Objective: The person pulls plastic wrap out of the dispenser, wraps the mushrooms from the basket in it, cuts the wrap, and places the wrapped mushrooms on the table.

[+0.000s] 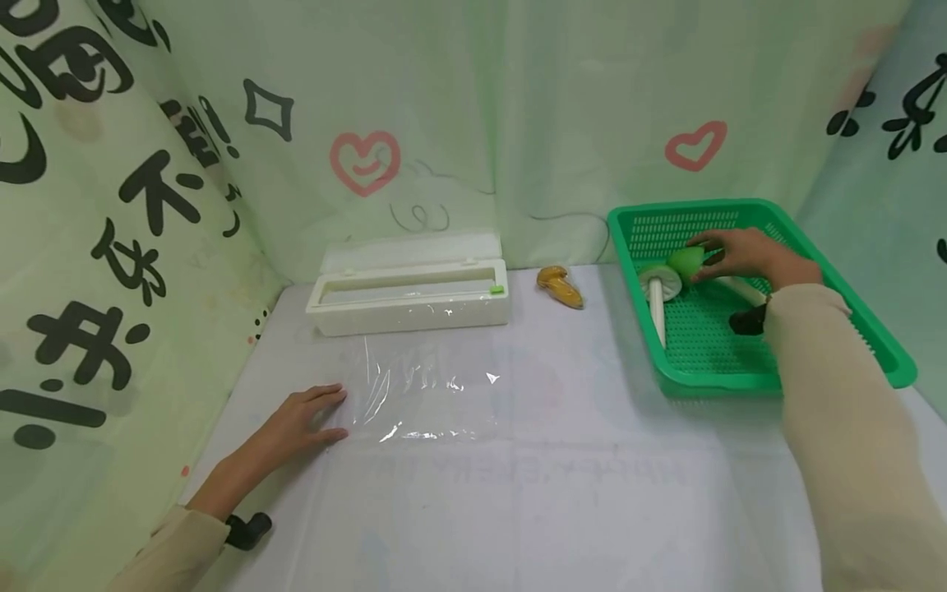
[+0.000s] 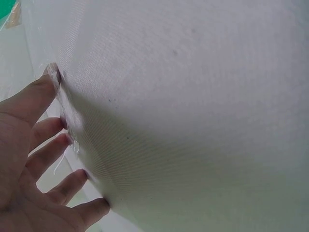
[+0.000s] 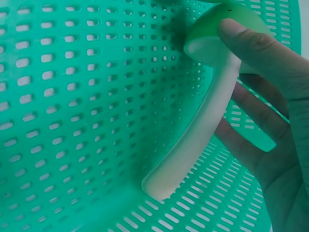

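My right hand is inside the green basket, gripping a green-capped mushroom by its cap. Its pale curved stem slants down in the right wrist view, with my thumb on the cap and the other fingers behind. A second green-capped mushroom leans beside it in the basket. A sheet of clear plastic film lies on the table in front of a white wrap dispenser. My left hand rests its spread fingertips on the film's left edge, also seen in the left wrist view.
The dispenser's lid is raised, and a small green piece sits at its right end. Between dispenser and basket lies a glossy yellow-brown lobed object. Printed curtains hang behind and at both sides of the white-covered table.
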The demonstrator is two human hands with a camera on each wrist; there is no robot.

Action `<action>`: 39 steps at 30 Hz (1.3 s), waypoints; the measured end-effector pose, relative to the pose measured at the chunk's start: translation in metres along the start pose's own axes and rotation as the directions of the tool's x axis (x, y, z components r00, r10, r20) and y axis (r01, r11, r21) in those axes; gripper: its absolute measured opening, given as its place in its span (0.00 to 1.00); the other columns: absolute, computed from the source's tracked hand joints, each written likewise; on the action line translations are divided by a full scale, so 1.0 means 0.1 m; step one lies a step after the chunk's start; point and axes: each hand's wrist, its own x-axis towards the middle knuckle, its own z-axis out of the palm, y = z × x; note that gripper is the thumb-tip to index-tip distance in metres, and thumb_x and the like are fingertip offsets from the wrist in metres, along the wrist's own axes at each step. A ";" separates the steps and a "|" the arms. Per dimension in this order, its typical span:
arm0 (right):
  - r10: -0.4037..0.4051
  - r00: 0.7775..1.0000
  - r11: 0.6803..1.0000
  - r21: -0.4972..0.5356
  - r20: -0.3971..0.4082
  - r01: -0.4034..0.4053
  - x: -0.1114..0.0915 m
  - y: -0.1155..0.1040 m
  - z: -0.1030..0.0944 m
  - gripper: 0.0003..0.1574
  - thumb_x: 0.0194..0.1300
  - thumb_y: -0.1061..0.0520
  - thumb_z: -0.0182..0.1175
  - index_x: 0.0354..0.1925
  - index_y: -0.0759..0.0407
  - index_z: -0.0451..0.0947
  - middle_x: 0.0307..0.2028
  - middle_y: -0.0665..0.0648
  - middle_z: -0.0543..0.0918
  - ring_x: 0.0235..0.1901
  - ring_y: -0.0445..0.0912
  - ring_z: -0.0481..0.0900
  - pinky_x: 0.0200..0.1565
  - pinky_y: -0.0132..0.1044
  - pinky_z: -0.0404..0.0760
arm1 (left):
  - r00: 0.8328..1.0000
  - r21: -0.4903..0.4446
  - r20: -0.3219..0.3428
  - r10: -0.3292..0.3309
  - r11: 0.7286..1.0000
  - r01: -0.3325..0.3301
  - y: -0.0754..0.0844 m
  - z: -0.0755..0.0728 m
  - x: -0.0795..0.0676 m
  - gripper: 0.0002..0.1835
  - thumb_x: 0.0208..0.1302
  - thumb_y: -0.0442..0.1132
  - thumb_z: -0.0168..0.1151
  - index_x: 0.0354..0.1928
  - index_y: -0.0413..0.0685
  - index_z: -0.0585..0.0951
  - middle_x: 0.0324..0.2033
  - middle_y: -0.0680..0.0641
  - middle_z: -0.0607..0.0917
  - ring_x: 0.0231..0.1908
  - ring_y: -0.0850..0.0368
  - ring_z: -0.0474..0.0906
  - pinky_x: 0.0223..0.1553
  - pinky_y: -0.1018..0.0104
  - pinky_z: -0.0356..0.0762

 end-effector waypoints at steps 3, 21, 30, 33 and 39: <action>-0.009 1.000 1.000 0.006 -0.009 0.009 -0.01 -0.02 -0.01 0.46 0.64 0.49 0.72 0.70 0.67 0.64 0.61 0.84 0.69 0.56 0.71 0.78 0.53 0.67 0.77 | 1.000 -0.003 0.005 -0.001 1.000 0.001 0.00 0.01 0.00 0.34 0.57 0.42 0.76 0.63 0.32 0.78 0.64 0.33 0.77 0.62 0.29 0.72 0.61 0.35 0.70; -0.128 0.980 0.989 -0.101 -0.155 0.113 -0.08 -0.33 -0.30 0.41 0.63 0.48 0.72 0.69 0.59 0.70 0.57 0.74 0.80 0.51 0.65 0.84 0.44 0.59 0.81 | 1.000 0.017 0.001 0.010 1.000 -0.010 0.01 0.00 0.00 0.34 0.58 0.43 0.76 0.62 0.32 0.78 0.63 0.33 0.77 0.61 0.29 0.73 0.60 0.35 0.71; -0.188 0.971 0.978 -0.117 -0.146 0.172 -0.12 -0.56 -0.44 0.40 0.63 0.51 0.73 0.68 0.60 0.71 0.56 0.73 0.81 0.52 0.65 0.83 0.50 0.64 0.79 | 1.000 0.011 -0.008 0.013 1.000 -0.013 0.00 0.01 0.00 0.34 0.57 0.43 0.77 0.62 0.32 0.78 0.63 0.33 0.78 0.61 0.29 0.73 0.61 0.35 0.71; -0.205 0.968 0.975 -0.115 -0.142 0.189 -0.15 -0.64 -0.47 0.38 0.63 0.53 0.73 0.68 0.59 0.72 0.58 0.71 0.81 0.52 0.64 0.84 0.51 0.64 0.79 | 1.000 0.006 -0.006 0.014 1.000 -0.014 0.00 0.01 0.00 0.34 0.57 0.43 0.77 0.62 0.32 0.78 0.63 0.33 0.78 0.61 0.29 0.73 0.61 0.35 0.71; -0.261 0.955 0.962 -0.121 -0.139 0.245 -0.18 -0.76 -0.49 0.38 0.62 0.55 0.74 0.67 0.57 0.73 0.59 0.68 0.80 0.51 0.64 0.84 0.51 0.62 0.81 | 1.000 0.011 -0.005 0.013 1.000 -0.013 -0.01 0.02 0.00 0.34 0.57 0.42 0.76 0.62 0.32 0.78 0.63 0.33 0.77 0.61 0.29 0.72 0.61 0.35 0.71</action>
